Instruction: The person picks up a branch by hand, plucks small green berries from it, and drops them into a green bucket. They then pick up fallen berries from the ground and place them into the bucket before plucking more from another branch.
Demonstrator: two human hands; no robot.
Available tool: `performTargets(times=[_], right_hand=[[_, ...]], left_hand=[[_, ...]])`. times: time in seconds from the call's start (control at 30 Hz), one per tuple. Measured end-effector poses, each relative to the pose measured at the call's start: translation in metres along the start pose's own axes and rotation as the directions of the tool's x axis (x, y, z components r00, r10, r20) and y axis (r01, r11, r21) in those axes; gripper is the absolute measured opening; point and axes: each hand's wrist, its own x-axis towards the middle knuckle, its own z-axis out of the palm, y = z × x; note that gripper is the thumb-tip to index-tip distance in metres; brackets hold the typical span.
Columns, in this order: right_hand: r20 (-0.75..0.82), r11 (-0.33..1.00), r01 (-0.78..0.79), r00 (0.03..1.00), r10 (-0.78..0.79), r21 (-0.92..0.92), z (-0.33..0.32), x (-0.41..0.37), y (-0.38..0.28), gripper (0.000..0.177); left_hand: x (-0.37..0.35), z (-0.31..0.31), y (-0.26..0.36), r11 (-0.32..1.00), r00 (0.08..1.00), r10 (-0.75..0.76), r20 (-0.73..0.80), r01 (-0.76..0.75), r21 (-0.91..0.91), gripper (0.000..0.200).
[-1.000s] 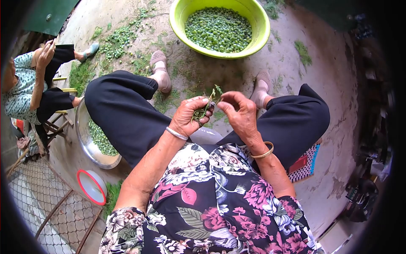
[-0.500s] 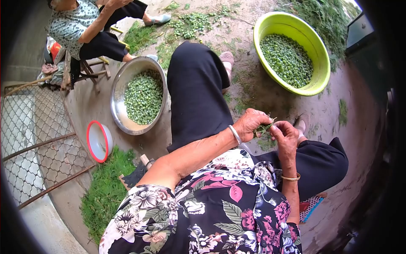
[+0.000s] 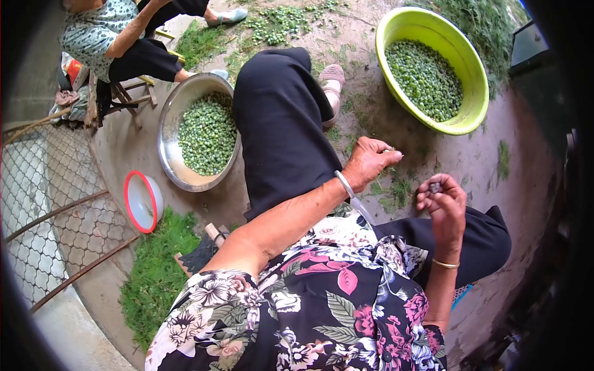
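Observation:
My left hand (image 3: 370,163), with a light bangle at its wrist, reaches across above the ground with thumb and fingers pinched. A tiny greenish bit shows at the fingertips, too small to name. To its right and lower, my right hand (image 3: 442,196) is palm up with curled fingers around a few small round greyish fruits (image 3: 435,187). The two hands are apart. Beyond them stands a yellow-green basin (image 3: 477,93) holding many small round green fruits (image 3: 427,80). A steel basin (image 3: 166,139) with similar fruits stands left of my knee.
A red-rimmed white bowl (image 3: 144,201) sits beside a heap of feathery green plants (image 3: 154,278) at the left. Another person (image 3: 102,37) sits at the upper left. Metal lattice (image 3: 49,198) stands at the far left. More plants (image 3: 473,28) lie beyond the yellow-green basin.
My hands have moved apart, the right one lower and to the right. The plant strands between them no longer show, and round fruits now show in my right hand. The view has shifted slightly.

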Motion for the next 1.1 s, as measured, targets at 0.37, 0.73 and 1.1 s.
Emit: performTargets(times=[0.37,0.73,1.1], right_hand=[[0.147,0.790,0.137,0.987,-0.060,-0.598,0.001,0.030,0.002,0.030],[-0.144,0.745,0.157,0.936,-0.322,-0.649,-0.005,0.021,0.028,0.016],[0.057,0.613,0.331,0.905,-0.422,-0.717,0.001,0.010,0.017,0.031]], left_hand=[[-0.035,0.027,0.035,0.989,0.970,-0.115,0.214,0.132,-0.062,0.020],[-0.032,0.041,0.046,0.969,0.968,-0.224,0.109,0.234,-0.085,0.033],[-0.031,0.037,0.039,0.914,0.906,-0.349,0.239,0.385,-0.128,0.049]])
